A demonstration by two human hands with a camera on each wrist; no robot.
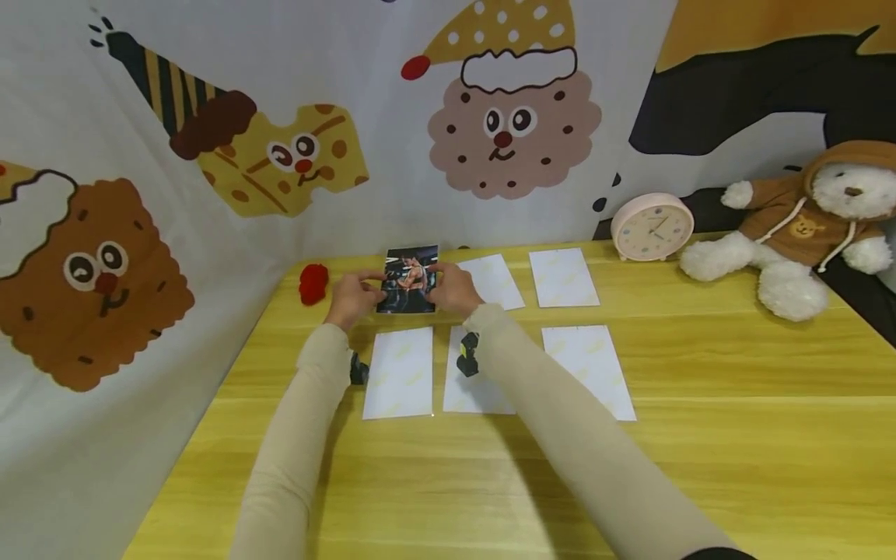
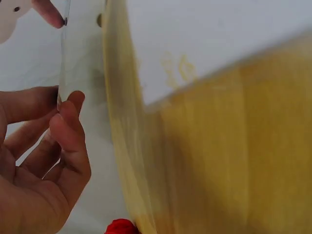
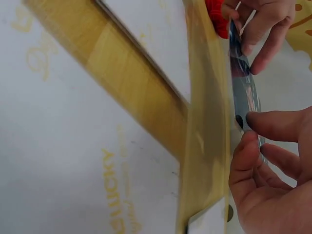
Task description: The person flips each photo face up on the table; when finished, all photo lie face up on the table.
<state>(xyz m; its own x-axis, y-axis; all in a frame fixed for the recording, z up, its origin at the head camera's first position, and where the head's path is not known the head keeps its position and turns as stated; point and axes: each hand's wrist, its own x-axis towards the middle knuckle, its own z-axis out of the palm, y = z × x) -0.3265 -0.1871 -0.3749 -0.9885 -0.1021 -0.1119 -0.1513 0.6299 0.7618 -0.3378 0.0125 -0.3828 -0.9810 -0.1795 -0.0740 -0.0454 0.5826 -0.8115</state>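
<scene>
Both hands hold one dark, glossy photo print (image 1: 409, 280) upright near the back of the table, its picture side facing the head camera. My left hand (image 1: 355, 299) pinches its left edge between thumb and fingers; the left wrist view shows the print (image 2: 62, 53) almost edge-on. On the opposite edge my right hand (image 1: 453, 290) pinches with thumb and fingertips, seen closely as the hand (image 3: 278, 170) in the right wrist view. White sheets with faint yellow lettering lie below the hands, among them the front left sheet (image 1: 399, 373) and the sheet (image 1: 490, 280) beside the right hand.
More white sheets lie to the right, at the back (image 1: 563, 278) and front (image 1: 589, 369). A red fuzzy object (image 1: 313, 284) sits left of the left hand. A pink round clock (image 1: 652, 227) and a teddy bear (image 1: 798, 225) stand back right, against a printed cloth (image 1: 378, 47).
</scene>
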